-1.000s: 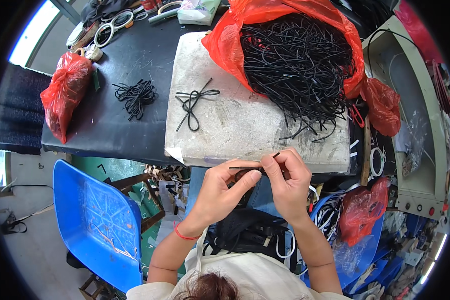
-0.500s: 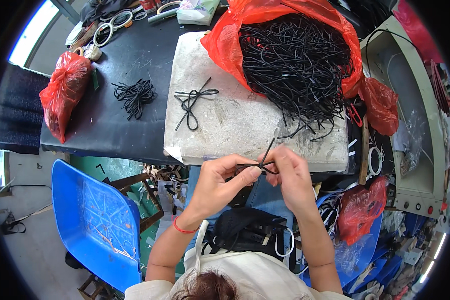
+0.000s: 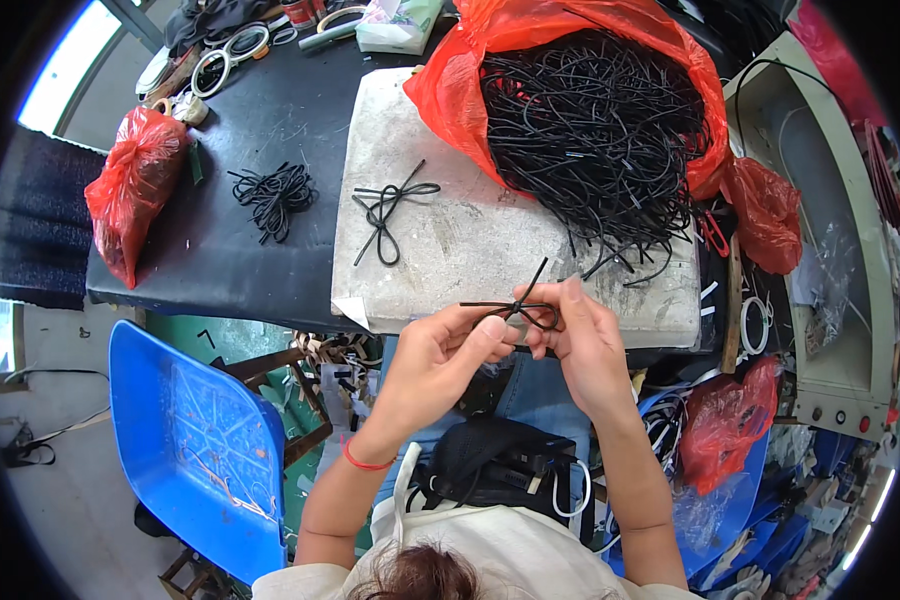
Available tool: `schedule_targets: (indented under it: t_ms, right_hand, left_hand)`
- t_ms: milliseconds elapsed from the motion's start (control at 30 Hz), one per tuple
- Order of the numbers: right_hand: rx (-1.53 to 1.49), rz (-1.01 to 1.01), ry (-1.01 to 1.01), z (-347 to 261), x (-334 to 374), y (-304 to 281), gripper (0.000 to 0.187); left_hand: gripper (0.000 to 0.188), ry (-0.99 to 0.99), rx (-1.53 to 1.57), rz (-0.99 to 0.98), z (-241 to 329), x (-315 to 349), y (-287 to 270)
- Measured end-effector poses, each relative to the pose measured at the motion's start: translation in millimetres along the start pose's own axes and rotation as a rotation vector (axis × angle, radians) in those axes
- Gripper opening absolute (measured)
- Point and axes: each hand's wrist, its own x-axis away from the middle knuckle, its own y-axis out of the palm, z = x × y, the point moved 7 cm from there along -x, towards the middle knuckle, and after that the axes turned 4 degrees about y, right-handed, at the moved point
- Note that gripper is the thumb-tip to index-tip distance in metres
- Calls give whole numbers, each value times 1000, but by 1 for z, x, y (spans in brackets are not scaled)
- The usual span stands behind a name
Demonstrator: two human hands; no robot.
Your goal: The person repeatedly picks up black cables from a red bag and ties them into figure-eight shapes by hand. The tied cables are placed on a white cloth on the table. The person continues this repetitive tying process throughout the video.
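A thin black cord tied in a bow is held between my two hands over the front edge of the pale board. My left hand pinches it near the knot, thumb and fingers closed. The fingers of my right hand close on the loop at its right side. One cord end points up and away, another to the left. On the board lies a similar black cord bow. Farther left, a small heap of black cord bows rests on the dark table.
A large red plastic bag full of black cords sits on the board's far right. A knotted red bag stands at the table's left. White rings lie at the back. Below left is a blue plastic tub.
My right hand was blurred beside the knot; it now steadies a loop. The bow has turned and spread, with a cord end now showing to the left. The view has shifted slightly.
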Motion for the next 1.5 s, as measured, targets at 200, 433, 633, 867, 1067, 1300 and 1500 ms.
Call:
schedule_targets:
  t_ms: [200,433,633,867,1067,1300,1500]
  right_hand:
    - [-28,-10,3,0,0,3,59]
    - [-15,-20,-38,2,2,7,50]
    - [198,13,7,7,7,6,16]
    - [704,90,-561,-20,21,23,10]
    - [236,15,-63,7,8,9,22]
    - [58,-14,-30,11,5,4,35]
    - [186,38,-125,1,1,4,23]
  left_hand:
    - [68,-48,56,-24,1,1,-5]
    - [40,28,12,32,2,1,-5]
    - [21,72,11,144,-3,1,-11]
    - [19,-149,6,76,-11,1,-16]
    - [29,-50,41,91,-3,4,-20]
    - [48,-131,252,77,-8,9,-26]
    - [25,182,-539,229,24,7,-31]
